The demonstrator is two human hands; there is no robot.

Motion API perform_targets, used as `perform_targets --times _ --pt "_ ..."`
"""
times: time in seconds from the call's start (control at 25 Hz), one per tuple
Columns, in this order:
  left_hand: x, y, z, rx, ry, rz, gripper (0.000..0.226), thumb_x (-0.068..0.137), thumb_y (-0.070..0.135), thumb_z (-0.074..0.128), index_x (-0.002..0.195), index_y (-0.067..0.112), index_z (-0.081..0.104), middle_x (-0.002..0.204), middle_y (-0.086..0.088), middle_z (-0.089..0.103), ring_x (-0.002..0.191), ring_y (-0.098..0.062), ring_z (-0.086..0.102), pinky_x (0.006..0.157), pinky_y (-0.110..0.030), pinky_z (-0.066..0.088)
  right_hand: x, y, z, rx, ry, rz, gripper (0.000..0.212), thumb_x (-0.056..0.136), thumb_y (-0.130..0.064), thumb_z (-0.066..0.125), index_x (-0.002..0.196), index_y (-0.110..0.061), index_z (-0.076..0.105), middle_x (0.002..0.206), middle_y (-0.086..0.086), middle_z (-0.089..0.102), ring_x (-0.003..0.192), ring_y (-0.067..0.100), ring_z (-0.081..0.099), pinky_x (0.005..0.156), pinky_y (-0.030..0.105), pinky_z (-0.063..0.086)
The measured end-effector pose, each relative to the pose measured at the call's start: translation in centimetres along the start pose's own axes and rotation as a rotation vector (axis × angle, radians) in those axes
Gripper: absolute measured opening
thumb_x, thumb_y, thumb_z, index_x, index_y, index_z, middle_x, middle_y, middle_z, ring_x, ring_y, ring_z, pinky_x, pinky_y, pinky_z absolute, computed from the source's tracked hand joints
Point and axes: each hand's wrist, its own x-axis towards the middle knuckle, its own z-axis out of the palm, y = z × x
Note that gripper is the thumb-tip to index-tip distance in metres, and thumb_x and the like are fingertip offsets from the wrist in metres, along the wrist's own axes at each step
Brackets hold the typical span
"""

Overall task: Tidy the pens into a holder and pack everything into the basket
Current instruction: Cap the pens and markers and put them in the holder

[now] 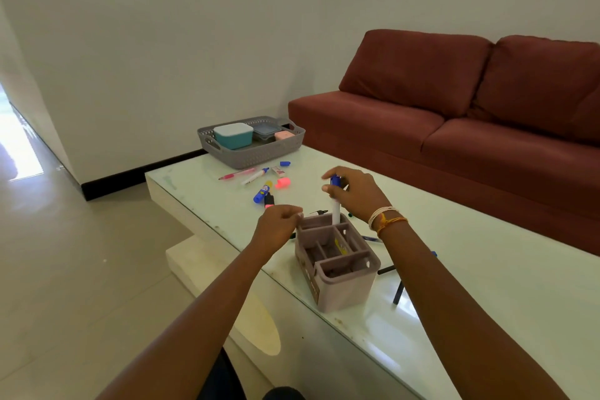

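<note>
The right hand (354,193) pinches a white marker (335,213) by its blue cap, lowering it upright into the holder's (337,265) far compartment; the left hand (279,224) grips the holder's rim. The marker looks light, stiff and smooth (best held near the cap).

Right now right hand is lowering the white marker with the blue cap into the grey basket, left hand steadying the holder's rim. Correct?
Not quite. In the head view the right hand lowers the white marker into the pen holder, not the grey basket, which sits farther back on the table. The left hand is at the holder's rim, as you said.
</note>
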Motion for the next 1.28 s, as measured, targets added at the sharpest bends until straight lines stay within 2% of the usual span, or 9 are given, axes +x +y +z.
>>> perform_targets --times 0.12,0.28,0.4,0.56,0.64,0.76,0.88,1.08,1.28 --pt "0.0 -0.1 0.3 -0.067 -0.049 -0.054 0.026 0.095 0.015 0.049 0.111 0.009 0.068 0.103 -0.012 0.068 0.087 -0.027 0.068 0.067 -0.038 0.060 0.2 0.2 -0.2 0.028 -0.097 0.088 0.025 0.092 -0.033 0.057 0.094 -0.014 0.074 0.095 0.004 0.073 0.085 0.021 0.066 0.086 0.043 0.057" --pt "0.4 0.0 1.0 -0.098 -0.066 -0.072 0.025 0.096 0.020 0.050 0.098 0.008 0.071 0.087 -0.012 0.068 0.077 -0.027 0.069 0.066 -0.042 0.061 1.2 1.4 -0.9 0.227 0.069 0.238 0.033 0.096 -0.035 0.050 0.086 -0.012 0.071 0.090 0.005 0.071 0.081 0.023 0.067 0.072 0.035 0.059" --pt "1.5 -0.5 1.4 -0.017 0.044 -0.035 0.033 0.097 0.029 0.046 0.092 0.009 0.072 0.079 -0.007 0.071 0.069 -0.021 0.069 0.067 -0.038 0.060 1.8 4.2 -0.3 0.090 0.109 0.399 0.023 0.093 -0.022 0.051 0.091 -0.009 0.070 0.094 0.011 0.073 0.076 0.023 0.066 0.078 0.038 0.058" --pt "5.0 -1.9 1.9 0.164 0.156 0.070 0.030 0.095 0.026 0.049 0.091 0.008 0.071 0.090 -0.009 0.074 0.081 -0.022 0.068 0.081 -0.041 0.056 2.5 7.7 1.8 -0.091 -0.026 0.539 0.019 0.088 -0.017 0.061 0.103 -0.008 0.067 0.107 0.012 0.068 0.099 0.029 0.064 0.089 0.038 0.052" --pt "7.0 -1.8 2.0 0.263 0.079 0.103 0.025 0.093 0.023 0.053 0.097 0.007 0.071 0.102 -0.009 0.072 0.092 -0.021 0.065 0.085 -0.033 0.053 3.4 9.5 2.9 -0.198 -0.155 0.519 0.031 0.083 -0.026 0.068 0.110 -0.011 0.064 0.120 0.012 0.063 0.110 0.029 0.058 0.094 0.036 0.046" --pt "9.2 -2.0 2.8 0.424 -0.106 0.070 0.033 0.084 0.033 0.067 0.109 0.011 0.068 0.113 -0.003 0.064 0.103 -0.020 0.060 0.088 -0.029 0.047 4.5 11.2 4.6 -0.303 -0.304 0.502 0.046 0.080 -0.035 0.072 0.116 -0.008 0.062 0.122 0.015 0.061 0.106 0.029 0.056 0.096 0.036 0.044" --pt "10.5 -2.9 3.9 0.557 -0.167 0.043 0.040 0.078 0.036 0.073 0.109 0.010 0.069 0.111 -0.006 0.064 0.096 -0.019 0.059 0.084 -0.030 0.050 4.6 10.9 5.2 -0.271 -0.250 0.448 0.031 0.085 -0.020 0.069 0.110 -0.003 0.066 0.113 0.016 0.067 0.102 0.027 0.061 0.094 0.033 0.046" --pt "11.5 -2.2 1.9 0.247 -0.165 0.024 0.032 0.081 0.027 0.072 0.101 0.003 0.074 0.102 -0.012 0.073 0.065 -0.005 0.052 0.060 -0.017 0.042 4.3 9.4 4.2 0.163 -0.083 0.544 0.034 0.074 -0.010 0.080 0.101 0.009 0.070 0.094 0.020 0.067 0.086 0.028 0.061 0.086 0.036 0.052" --pt "11.6 -3.0 1.6 0.408 -0.160 0.051 0.032 0.078 0.025 0.076 0.105 0.008 0.073 0.103 -0.011 0.071 0.078 -0.012 0.054 0.054 -0.014 0.037 3.7 8.7 4.4 0.121 -0.126 0.575 0.043 0.070 -0.018 0.083 0.102 0.008 0.070 0.109 0.028 0.067 0.104 0.041 0.063 0.091 0.041 0.051"
